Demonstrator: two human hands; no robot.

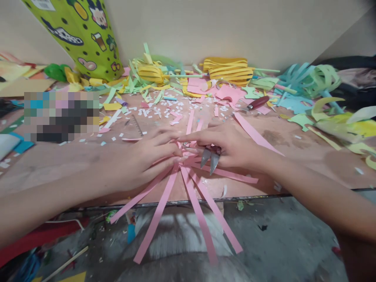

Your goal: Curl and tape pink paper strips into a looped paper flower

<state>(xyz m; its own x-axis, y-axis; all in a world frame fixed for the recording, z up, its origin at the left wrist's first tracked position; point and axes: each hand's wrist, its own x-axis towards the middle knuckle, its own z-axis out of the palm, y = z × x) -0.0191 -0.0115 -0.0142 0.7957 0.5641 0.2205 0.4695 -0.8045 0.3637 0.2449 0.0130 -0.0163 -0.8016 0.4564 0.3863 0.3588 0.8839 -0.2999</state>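
Note:
Pink paper strips (197, 196) fan out from a shared centre on the table, several hanging over the front edge. My left hand (152, 156) lies over the left side of that centre, its fingers stretched out and pressing on the paper. Opposite it, my right hand (227, 143) keeps a pair of scissors (214, 160) tucked in its curled fingers, the blades apart and pointing down towards me. Its index finger reaches out to the strips' centre, touching or nearly touching my left fingertips. Both hands partly hide the middle of the strips.
Paper scraps and yellow fringed paper pieces (229, 72) line the wall. A green patterned bag (85, 43) stands back left. A red-handled tool (258, 102) lies behind my right hand; a small ruler (137, 126) lies behind my left. Blue and green paper shapes (323, 80) sit right.

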